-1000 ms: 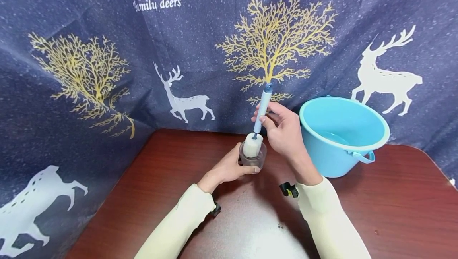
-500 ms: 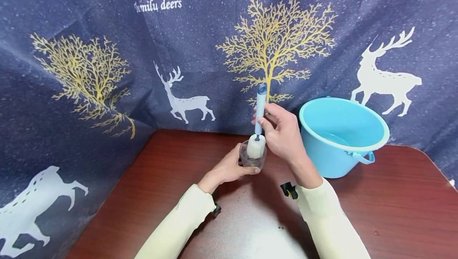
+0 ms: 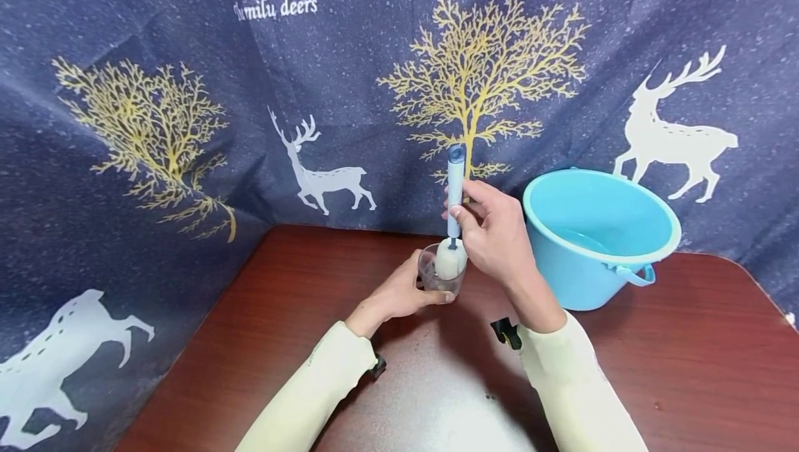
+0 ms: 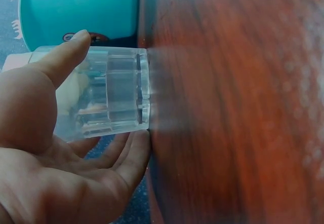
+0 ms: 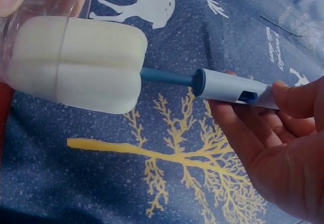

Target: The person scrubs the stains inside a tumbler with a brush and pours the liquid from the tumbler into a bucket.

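Note:
Standing on the table is a clear cup (image 3: pixel 428 277), held by my left hand (image 3: pixel 396 292) with the thumb on the near side and fingers round the far side. In the left wrist view the cup (image 4: pixel 121 89) shows its thick ridged base against the wood. My right hand (image 3: pixel 499 233) pinches the light blue handle of a sponge cup brush (image 3: pixel 455 192) between thumb and fingers. The brush's white sponge head (image 5: pixel 81 64) is partly inside the cup, its rear end sticking out of the mouth in the right wrist view.
A light blue bucket (image 3: pixel 571 279) stands on the table just right of my right hand, with some water visible inside. Behind the brown wooden table (image 3: pixel 299 279) hangs a dark blue cloth (image 3: pixel 374 91) printed with deer and trees.
The brush has swung from leaning right to nearly upright, and its sponge head has shifted right within the cup. The left hand and cup have hardly moved.

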`<state>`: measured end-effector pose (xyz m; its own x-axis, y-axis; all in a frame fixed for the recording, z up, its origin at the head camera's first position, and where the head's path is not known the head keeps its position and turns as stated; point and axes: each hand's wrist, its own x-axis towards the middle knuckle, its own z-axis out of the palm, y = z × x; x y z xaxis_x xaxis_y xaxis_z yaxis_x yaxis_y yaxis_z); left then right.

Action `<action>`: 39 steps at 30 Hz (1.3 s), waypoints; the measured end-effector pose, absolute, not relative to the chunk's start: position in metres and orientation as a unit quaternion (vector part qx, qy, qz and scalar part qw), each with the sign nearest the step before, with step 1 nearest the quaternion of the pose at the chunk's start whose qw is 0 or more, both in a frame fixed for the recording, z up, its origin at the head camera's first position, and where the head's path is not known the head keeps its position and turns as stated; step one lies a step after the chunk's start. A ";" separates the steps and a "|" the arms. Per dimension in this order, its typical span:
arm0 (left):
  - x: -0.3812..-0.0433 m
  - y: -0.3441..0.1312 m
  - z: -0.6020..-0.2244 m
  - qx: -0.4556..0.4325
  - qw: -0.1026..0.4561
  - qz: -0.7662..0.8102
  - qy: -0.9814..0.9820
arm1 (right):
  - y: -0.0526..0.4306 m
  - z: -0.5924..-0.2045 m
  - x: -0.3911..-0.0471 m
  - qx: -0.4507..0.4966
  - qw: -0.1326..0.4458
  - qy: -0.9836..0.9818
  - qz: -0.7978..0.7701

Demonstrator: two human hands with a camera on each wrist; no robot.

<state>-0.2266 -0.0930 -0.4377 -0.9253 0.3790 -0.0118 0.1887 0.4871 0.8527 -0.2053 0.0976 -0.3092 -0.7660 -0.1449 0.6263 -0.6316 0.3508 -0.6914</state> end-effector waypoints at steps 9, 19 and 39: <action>-0.227 -0.092 -0.438 0.167 0.089 0.468 0.863 | 0.098 -0.305 -0.201 0.218 0.220 -0.791 0.527; -0.228 -0.092 -0.438 0.166 0.094 0.475 0.859 | 0.098 -0.301 -0.199 0.191 0.205 -0.794 0.540; -0.227 -0.092 -0.439 0.167 0.101 0.487 0.851 | 0.099 -0.301 -0.199 0.168 0.177 -0.788 0.565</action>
<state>-0.2266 -0.0920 -0.4387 -0.9236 0.3832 -0.0097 0.1858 0.4697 0.8630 -0.1988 0.0988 -0.3009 -0.8813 -0.0643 0.4681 -0.4640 0.3059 -0.8314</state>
